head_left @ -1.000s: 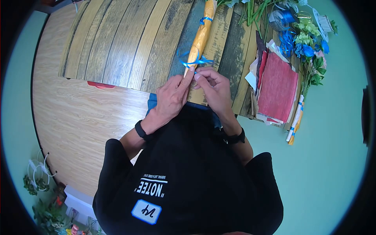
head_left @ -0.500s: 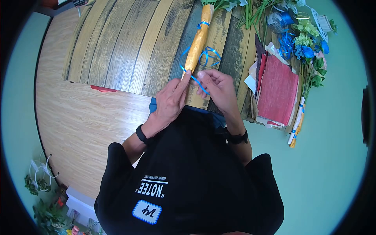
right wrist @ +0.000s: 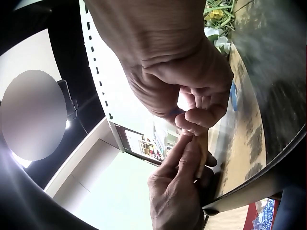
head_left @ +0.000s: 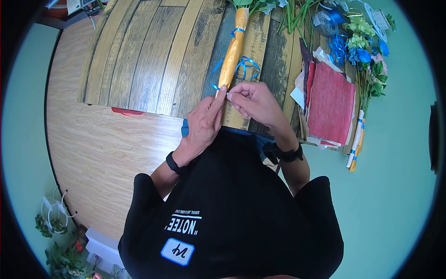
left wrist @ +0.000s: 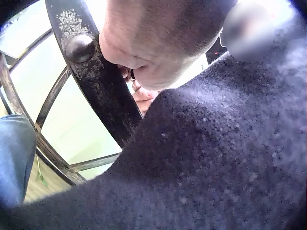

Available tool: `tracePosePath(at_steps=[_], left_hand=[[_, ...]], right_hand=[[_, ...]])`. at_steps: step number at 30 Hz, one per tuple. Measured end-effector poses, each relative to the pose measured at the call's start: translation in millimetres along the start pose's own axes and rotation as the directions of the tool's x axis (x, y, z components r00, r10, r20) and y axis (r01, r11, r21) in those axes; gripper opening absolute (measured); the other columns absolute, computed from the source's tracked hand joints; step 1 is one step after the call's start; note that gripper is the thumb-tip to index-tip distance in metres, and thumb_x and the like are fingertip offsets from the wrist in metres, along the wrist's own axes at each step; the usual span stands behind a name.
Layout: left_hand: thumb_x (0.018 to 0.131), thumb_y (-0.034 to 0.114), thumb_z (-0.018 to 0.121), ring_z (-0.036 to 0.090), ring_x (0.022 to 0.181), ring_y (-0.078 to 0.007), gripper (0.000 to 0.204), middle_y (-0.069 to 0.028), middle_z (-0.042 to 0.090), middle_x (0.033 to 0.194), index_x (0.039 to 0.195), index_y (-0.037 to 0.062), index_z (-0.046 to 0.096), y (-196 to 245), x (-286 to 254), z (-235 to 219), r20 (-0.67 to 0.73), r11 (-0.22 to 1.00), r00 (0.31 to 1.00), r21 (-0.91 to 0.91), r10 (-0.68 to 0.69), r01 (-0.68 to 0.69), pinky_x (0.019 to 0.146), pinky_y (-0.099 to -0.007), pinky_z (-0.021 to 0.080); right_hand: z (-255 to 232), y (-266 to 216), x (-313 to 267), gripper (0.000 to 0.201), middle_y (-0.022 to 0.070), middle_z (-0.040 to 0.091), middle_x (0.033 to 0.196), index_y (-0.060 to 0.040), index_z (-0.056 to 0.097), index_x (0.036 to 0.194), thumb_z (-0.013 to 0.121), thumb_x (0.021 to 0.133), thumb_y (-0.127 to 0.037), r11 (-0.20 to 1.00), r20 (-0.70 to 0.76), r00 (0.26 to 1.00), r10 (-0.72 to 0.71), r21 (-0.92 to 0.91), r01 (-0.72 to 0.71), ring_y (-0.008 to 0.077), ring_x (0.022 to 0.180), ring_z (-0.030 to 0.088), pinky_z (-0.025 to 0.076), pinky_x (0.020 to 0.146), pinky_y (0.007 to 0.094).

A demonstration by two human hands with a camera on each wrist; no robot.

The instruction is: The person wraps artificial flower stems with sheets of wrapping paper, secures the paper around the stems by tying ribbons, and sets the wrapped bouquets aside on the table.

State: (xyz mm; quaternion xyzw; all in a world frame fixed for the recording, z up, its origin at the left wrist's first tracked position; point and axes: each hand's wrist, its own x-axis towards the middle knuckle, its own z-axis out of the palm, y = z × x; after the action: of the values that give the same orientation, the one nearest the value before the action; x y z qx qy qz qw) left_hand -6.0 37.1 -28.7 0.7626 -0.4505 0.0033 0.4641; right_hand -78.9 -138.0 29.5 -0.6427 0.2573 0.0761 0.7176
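A bouquet's stems, wrapped in orange-yellow paper, lie on the wooden table with blossoms beyond the top edge of the head view. My left hand grips the near end of the wrap, its index finger laid along the paper. Just beside that fingertip, my right hand pinches a thin blue ribbon, whose loops lie to the right of the wrap. Another blue tie circles the wrap higher up. In the right wrist view, the fingertips of both hands meet at the tan paper end.
Red and pale paper sheets are stacked at the table's right edge. Beyond them lies another bouquet with a white-and-orange wrapped handle. Ribbon spools, loose green stems and blue flowers crowd the back right.
The right hand first drew the ribbon out to the right, then came back close to the left fingertip. The ribbon loops spread to the right of the wrap. The left hand keeps its grip.
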Motion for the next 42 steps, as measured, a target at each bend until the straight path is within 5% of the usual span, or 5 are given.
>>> tracePosePath(at_steps=[19,26,30,36,42], left_hand=[[0.100,0.000,0.059,0.050,0.065,-0.0093,0.039,-0.0043,0.057,0.079,0.138,0.0036,0.060,15.2,6.2,-21.9,0.013,0.853,0.947,-0.431,-0.321,0.295,0.057,-0.0252,0.043],[0.104,0.014,0.059,0.048,0.063,-0.0027,0.036,-0.0021,0.064,0.085,0.139,0.0051,0.060,33.4,18.3,-57.8,0.157,0.460,0.798,-0.746,-0.581,0.481,0.053,-0.0172,0.036],[0.105,0.019,0.059,0.048,0.060,-0.0027,0.037,-0.0026,0.066,0.082,0.140,0.0059,0.059,39.3,25.0,-74.3,0.174,0.396,0.771,-0.777,-0.612,0.490,0.048,-0.0173,0.034],[0.105,0.017,0.056,0.045,0.054,-0.0030,0.038,-0.0061,0.066,0.081,0.141,0.0032,0.057,43.3,36.8,-96.9,0.202,0.323,0.728,-0.796,-0.656,0.512,0.043,-0.0168,0.031],[0.105,0.021,0.056,0.041,0.051,-0.0028,0.046,-0.0053,0.061,0.078,0.142,-0.0046,0.051,47.0,42.6,-101.6,0.197,0.300,0.756,-0.833,-0.625,0.466,0.041,-0.0169,0.029]], right_hand=[[21.6,20.9,4.5,0.036,0.0087,0.066,0.100,0.0051,0.061,0.119,0.057,0.105,-0.028,0.903,0.013,0.999,-0.043,0.429,0.033,0.0128,0.081,0.065,0.054,0.060,0.0256],[48.3,0.5,32.7,0.060,0.0114,0.049,0.132,0.0041,0.040,0.142,0.070,0.097,-0.021,0.770,0.067,0.889,-0.453,0.531,0.353,0.0209,0.127,0.051,0.040,0.110,0.0363],[56.6,6.7,49.8,0.104,0.0130,0.027,0.160,0.0022,0.013,0.159,0.079,0.087,-0.036,0.745,0.012,0.806,-0.592,0.390,0.541,0.0235,0.150,0.025,0.019,0.122,0.0391],[57.6,11.1,40.9,0.066,0.0133,0.037,0.154,0.0036,0.041,0.146,0.073,0.093,-0.016,0.765,-0.122,0.859,-0.496,0.407,0.499,0.0255,0.146,0.035,0.027,0.119,0.0387],[76.8,-25.4,48.9,0.049,0.0180,0.050,0.146,0.0048,0.052,0.138,0.068,0.092,-0.006,0.696,-0.195,0.668,-0.718,-0.198,0.690,0.0256,0.138,0.047,0.038,0.114,0.0382]])
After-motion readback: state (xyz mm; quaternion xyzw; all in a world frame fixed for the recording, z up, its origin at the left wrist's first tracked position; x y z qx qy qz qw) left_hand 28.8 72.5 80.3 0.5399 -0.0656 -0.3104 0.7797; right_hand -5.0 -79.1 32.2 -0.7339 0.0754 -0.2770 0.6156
